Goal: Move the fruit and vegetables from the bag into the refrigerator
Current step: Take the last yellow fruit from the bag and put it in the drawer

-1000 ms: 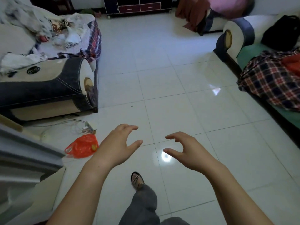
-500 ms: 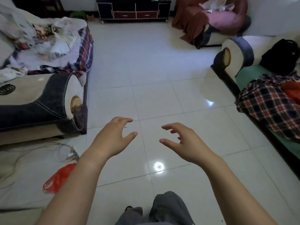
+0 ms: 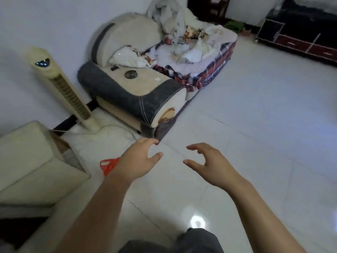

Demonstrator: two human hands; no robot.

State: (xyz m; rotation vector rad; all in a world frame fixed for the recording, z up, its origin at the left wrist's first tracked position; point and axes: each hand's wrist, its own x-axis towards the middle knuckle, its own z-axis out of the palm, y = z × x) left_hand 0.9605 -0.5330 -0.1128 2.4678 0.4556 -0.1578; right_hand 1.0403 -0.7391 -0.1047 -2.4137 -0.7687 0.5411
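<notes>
**Both hands empty, bag on floor, nothing moved yet**

My left hand (image 3: 135, 159) has its grip spread open, fingers curled, holding nothing. My right hand (image 3: 211, 166) is the same: open, empty, touching nothing. The red plastic bag (image 3: 107, 166) lies on the tiled floor (image 3: 255, 143), partly hidden behind my left wrist. Its contents can't be seen. The pale appliance (image 3: 31, 161) at lower left may be the refrigerator. I judge the task barely started; all transfers remain.

Both forearms are bare to the frame's edge, no sleeves, watch or rings on the hands; below the left hand (image 3: 135, 161) and right hand (image 3: 212, 166), grey trousers (image 3: 197, 241) cover the legs
</notes>
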